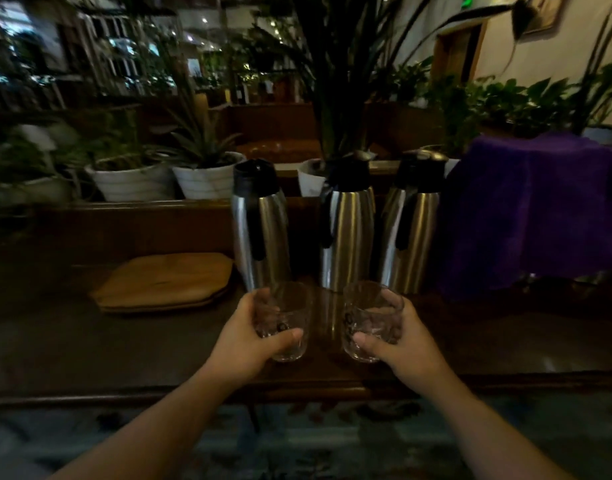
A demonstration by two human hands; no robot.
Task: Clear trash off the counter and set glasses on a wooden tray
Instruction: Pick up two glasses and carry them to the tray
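I hold two clear glasses over the dark wooden counter (124, 348). My left hand (249, 341) is wrapped around the left glass (287, 306), thumb across its front. My right hand (401, 344) grips the right glass (366, 313) the same way. Both glasses look empty and upright, side by side with a small gap between them. A light wooden tray (166, 280) lies flat on the counter to the left, beyond my left hand, with nothing on it.
Three steel thermos jugs (263, 223) (346, 230) (410, 226) stand in a row just behind the glasses. A purple cloth (533, 209) hangs at the right. White plant pots (135, 181) line the ledge behind. The counter's front edge (297, 389) runs below my wrists.
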